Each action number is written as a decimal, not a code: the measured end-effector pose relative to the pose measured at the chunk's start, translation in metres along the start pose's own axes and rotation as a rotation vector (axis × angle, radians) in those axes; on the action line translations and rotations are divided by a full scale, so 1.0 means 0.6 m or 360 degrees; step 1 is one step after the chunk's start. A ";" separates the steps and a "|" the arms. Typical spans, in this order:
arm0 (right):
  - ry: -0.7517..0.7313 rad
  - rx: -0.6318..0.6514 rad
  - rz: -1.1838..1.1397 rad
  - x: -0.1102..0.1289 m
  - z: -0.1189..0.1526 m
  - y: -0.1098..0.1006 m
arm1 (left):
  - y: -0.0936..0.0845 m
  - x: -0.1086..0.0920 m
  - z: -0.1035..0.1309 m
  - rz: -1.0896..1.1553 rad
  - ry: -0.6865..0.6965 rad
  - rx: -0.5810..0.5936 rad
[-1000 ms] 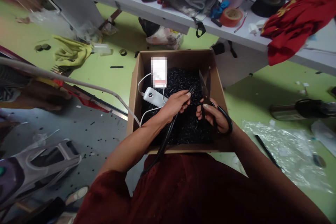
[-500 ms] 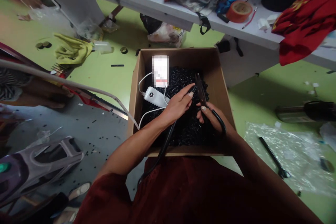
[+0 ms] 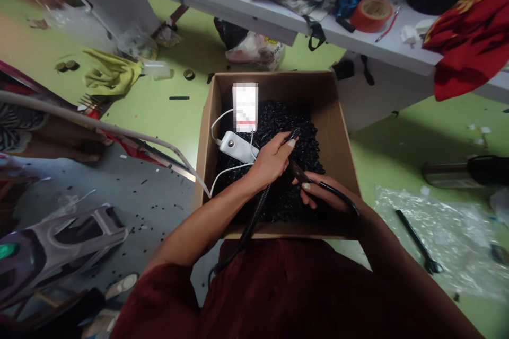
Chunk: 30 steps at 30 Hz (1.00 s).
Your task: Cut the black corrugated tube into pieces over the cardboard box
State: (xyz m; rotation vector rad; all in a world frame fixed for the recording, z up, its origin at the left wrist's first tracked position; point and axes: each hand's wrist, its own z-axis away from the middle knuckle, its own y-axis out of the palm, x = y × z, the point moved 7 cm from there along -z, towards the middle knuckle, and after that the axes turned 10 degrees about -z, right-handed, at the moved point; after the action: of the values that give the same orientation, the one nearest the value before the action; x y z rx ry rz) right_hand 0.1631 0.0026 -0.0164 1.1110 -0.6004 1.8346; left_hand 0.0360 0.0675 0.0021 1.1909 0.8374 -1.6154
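My left hand (image 3: 274,160) is closed round a black ribbed tube (image 3: 260,204). One end of the tube pokes out past the fingertips, and the rest runs down over the box's near edge beside my shirt. In my right hand (image 3: 326,190) are dark scissors (image 3: 299,173) with black handles. Their blades point up and left, towards the tube just below my left fingers; the tips are hidden, so whether they touch it I cannot tell. Both hands are over a cardboard box (image 3: 345,153), on a heap of short shiny black pieces (image 3: 274,114).
A white power strip (image 3: 237,147) with cords and a blurred white item (image 3: 245,103) lie in the box's left side. Beyond is a cluttered table (image 3: 330,26) with orange tape (image 3: 371,15). A purple stool (image 3: 75,246) stands left; plastic sheeting (image 3: 457,238) lies right.
The scissors have swung down and left from beside the tube's end to below my left fingers. My right hand has lowered with them. My left hand still holds the tube.
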 end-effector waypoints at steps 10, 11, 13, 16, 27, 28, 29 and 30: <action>0.0051 0.0136 -0.0257 -0.028 0.011 -0.016 | -0.004 -0.001 -0.001 0.0000 -0.0048 -0.0096; 0.0052 0.0137 -0.0275 -0.031 0.012 -0.018 | -0.006 0.000 -0.001 -0.0005 -0.0056 -0.0108; 0.0048 0.0113 -0.0314 -0.036 0.016 -0.023 | -0.012 0.002 -0.003 -0.0013 -0.0077 -0.0149; 0.0021 0.0032 -0.0394 -0.038 0.020 -0.032 | -0.025 0.002 -0.006 0.0031 -0.0082 -0.0242; -0.0221 -0.0376 -0.0550 -0.021 0.007 -0.057 | -0.010 0.002 -0.010 0.0281 -0.0082 -0.0043; -0.0253 -0.0408 -0.0526 -0.022 0.004 -0.060 | -0.009 0.004 -0.010 0.0284 -0.0094 -0.0030; -0.0275 -0.0444 -0.0497 -0.023 0.001 -0.063 | -0.008 0.006 -0.010 0.0281 -0.0107 -0.0019; -0.0289 -0.0478 -0.0469 -0.025 -0.002 -0.066 | -0.006 0.008 -0.010 0.0270 -0.0119 -0.0008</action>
State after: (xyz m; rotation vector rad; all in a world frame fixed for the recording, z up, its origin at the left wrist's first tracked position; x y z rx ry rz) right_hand 0.2000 0.0165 -0.0316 1.1023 -0.7473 1.3521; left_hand 0.0339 0.0729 -0.0045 1.1590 0.6745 -1.5090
